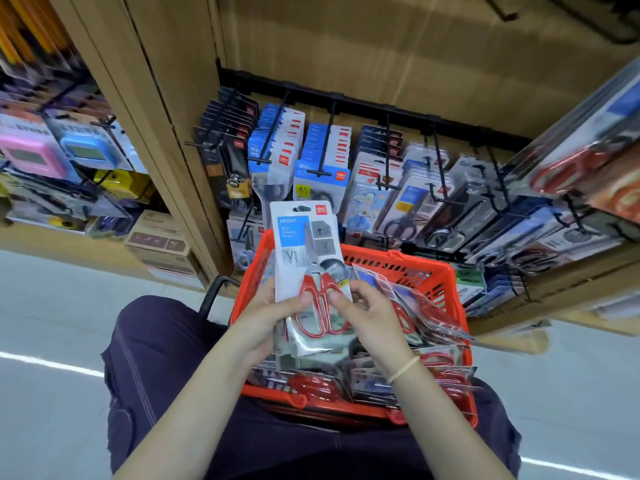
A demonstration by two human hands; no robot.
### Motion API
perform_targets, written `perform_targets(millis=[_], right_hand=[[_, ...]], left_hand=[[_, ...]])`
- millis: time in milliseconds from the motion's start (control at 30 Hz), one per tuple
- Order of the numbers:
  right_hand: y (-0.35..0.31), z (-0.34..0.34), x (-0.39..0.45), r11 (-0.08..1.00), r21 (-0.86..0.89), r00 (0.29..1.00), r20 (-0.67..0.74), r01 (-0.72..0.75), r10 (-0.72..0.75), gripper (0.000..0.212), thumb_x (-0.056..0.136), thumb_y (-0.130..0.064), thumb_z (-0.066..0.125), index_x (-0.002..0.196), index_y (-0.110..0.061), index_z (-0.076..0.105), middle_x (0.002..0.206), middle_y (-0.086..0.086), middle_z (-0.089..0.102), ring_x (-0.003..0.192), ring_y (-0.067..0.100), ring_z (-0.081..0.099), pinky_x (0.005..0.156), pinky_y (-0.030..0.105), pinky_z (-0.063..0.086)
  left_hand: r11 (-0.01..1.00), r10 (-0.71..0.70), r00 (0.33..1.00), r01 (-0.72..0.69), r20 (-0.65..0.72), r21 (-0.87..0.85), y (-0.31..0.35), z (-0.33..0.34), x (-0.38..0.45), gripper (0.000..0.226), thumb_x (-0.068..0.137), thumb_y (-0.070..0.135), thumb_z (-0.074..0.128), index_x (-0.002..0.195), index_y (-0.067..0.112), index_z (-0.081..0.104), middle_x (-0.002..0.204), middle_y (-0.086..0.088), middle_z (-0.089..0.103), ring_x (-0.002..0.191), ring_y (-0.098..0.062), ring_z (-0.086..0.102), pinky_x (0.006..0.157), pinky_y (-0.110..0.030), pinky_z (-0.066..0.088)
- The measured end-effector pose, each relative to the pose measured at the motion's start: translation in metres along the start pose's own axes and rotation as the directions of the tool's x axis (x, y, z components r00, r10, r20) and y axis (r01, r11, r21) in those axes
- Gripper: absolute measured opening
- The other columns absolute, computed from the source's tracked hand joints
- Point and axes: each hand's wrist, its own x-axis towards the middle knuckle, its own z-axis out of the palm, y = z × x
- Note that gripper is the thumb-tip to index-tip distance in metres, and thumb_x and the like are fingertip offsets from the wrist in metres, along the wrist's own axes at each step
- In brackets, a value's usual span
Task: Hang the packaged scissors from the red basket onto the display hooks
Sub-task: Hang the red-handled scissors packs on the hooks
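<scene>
wood-panelled shop shelving fills the background, its black rail of display hooks (325,143) already crowded with carded scissors and other stationery, as a crouching person works from a red basket (408,268) resting against their knees. both hands hold one packaged pair of scissors (306,258) upright above the basket: the left hand (266,313) curls round the lower left edge of the card with its thumb across the red handles, and the right hand (363,306) pinches the lower right edge between thumb and fingers. the card's hang hole sits at the top, pointing toward the hooks but well short of them. the step in hand appears to be picking out and squaring up a pack before hanging; many more red-handled packs (433,368) lie piled in the basket, so the job looks far from done. the next move would call for lifting the pack forward, lining its hole with a hook tip and sliding it on. the nearest hooks look nearly full, and which one carries matching red-handled scissors cannot be told from here; the blue-carded packs (277,157) directly ahead seem a different product. to the left, a neighbouring bay holds pink and blue boxed items (52,150) with cartons (159,237) stacked on the pale floor (52,306) beneath.
</scene>
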Motion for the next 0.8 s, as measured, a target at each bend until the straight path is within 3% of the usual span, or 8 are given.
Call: perform_targets(millis=[100, 167, 233, 333, 467, 567, 667, 800], right_hand=[[0.004, -0.021, -0.008, 0.993, 0.108, 0.997, -0.057, -0.044, 0.05, 0.015, 0.093, -0.023, 0.072, 0.105, -0.016, 0.075, 0.106, 0.007, 0.076, 0.101, 0.02, 0.069, 0.097, 0.041, 0.051], [0.009, -0.037, -0.014, 0.988, 0.143, 0.993, -0.097, -0.059, 0.073, 0.02, 0.094, -0.022, 0.069, 0.112, -0.013, 0.072, 0.109, 0.005, 0.076, 0.106, 0.022, 0.069, 0.102, 0.043, 0.051], [0.013, -0.055, -0.02, 0.986, 0.156, 0.986, -0.14, -0.065, 0.088, 0.022, 0.094, -0.028, 0.069, 0.112, -0.014, 0.071, 0.107, 0.006, 0.075, 0.105, 0.025, 0.068, 0.102, 0.046, 0.05], [0.015, -0.081, -0.03, 0.973, 0.228, 0.972, -0.22, -0.031, 0.082, 0.023, 0.09, -0.033, 0.069, 0.105, -0.016, 0.07, 0.094, -0.002, 0.074, 0.093, 0.013, 0.066, 0.094, 0.037, 0.046], [0.019, -0.102, -0.038, 0.938, 0.347, 0.97, -0.234, 0.019, 0.067, 0.046, 0.079, -0.051, 0.079, 0.105, -0.013, 0.071, 0.108, 0.026, 0.068, 0.099, 0.029, 0.063, 0.097, 0.048, 0.047], [0.024, -0.098, -0.04, 0.934, 0.358, 0.974, -0.204, -0.016, 0.095, 0.018, 0.098, -0.026, 0.063, 0.097, -0.01, 0.068, 0.083, 0.002, 0.074, 0.083, 0.015, 0.067, 0.081, 0.026, 0.054], [0.025, -0.087, -0.042, 0.958, 0.277, 0.981, -0.152, -0.074, 0.119, 0.02, 0.101, -0.028, 0.059, 0.106, -0.012, 0.069, 0.106, 0.009, 0.074, 0.102, 0.025, 0.069, 0.099, 0.038, 0.052], [0.021, -0.076, -0.044, 0.983, 0.177, 0.986, -0.143, -0.056, 0.082, 0.009, 0.102, -0.031, 0.058, 0.106, -0.027, 0.065, 0.11, -0.002, 0.074, 0.104, 0.011, 0.069, 0.099, 0.035, 0.052]], left_hand=[[1.0, -0.008, 1.0, 0.009, -0.02, 0.017, -0.003, 0.009, 0.003, 0.048, 0.082, 0.013, 0.078, 0.129, 0.014, 0.066, 0.123, -0.01, 0.074, 0.114, -0.027, 0.07, 0.095, -0.036, 0.056], [0.999, -0.036, 0.998, 0.036, -0.06, 0.002, -0.007, 0.016, 0.005, 0.045, 0.083, 0.014, 0.071, 0.128, 0.009, 0.066, 0.124, -0.013, 0.073, 0.117, -0.029, 0.069, 0.101, -0.04, 0.054], [0.998, -0.063, 0.994, 0.064, -0.087, 0.003, -0.011, 0.022, 0.007, 0.041, 0.087, 0.012, 0.066, 0.127, 0.005, 0.067, 0.125, -0.017, 0.072, 0.116, -0.031, 0.069, 0.103, -0.044, 0.053], [0.994, -0.104, 0.988, 0.105, -0.115, 0.005, -0.012, 0.03, 0.008, 0.042, 0.089, 0.016, 0.067, 0.13, 0.005, 0.066, 0.124, -0.018, 0.072, 0.116, -0.035, 0.068, 0.103, -0.048, 0.052], [0.986, -0.167, 0.967, 0.16, -0.194, -0.051, -0.011, 0.042, 0.01, 0.038, 0.094, 0.019, 0.067, 0.13, 0.007, 0.067, 0.123, -0.02, 0.072, 0.109, -0.034, 0.07, 0.095, -0.046, 0.057], [0.979, -0.204, 0.959, 0.193, -0.198, -0.072, -0.01, 0.058, 0.011, 0.031, 0.101, 0.022, 0.06, 0.127, 0.01, 0.069, 0.118, -0.016, 0.075, 0.1, -0.028, 0.073, 0.091, -0.043, 0.059], [0.976, -0.218, 0.966, 0.212, -0.138, -0.056, -0.009, 0.077, 0.01, 0.029, 0.106, 0.03, 0.05, 0.124, 0.018, 0.069, 0.112, -0.007, 0.078, 0.094, -0.019, 0.077, 0.08, -0.036, 0.06], [0.98, -0.186, 0.982, 0.187, -0.031, 0.062, -0.009, 0.096, 0.007, 0.033, 0.096, 0.025, 0.062, 0.129, 0.02, 0.066, 0.113, -0.006, 0.078, 0.096, -0.02, 0.077, 0.069, -0.03, 0.062]])
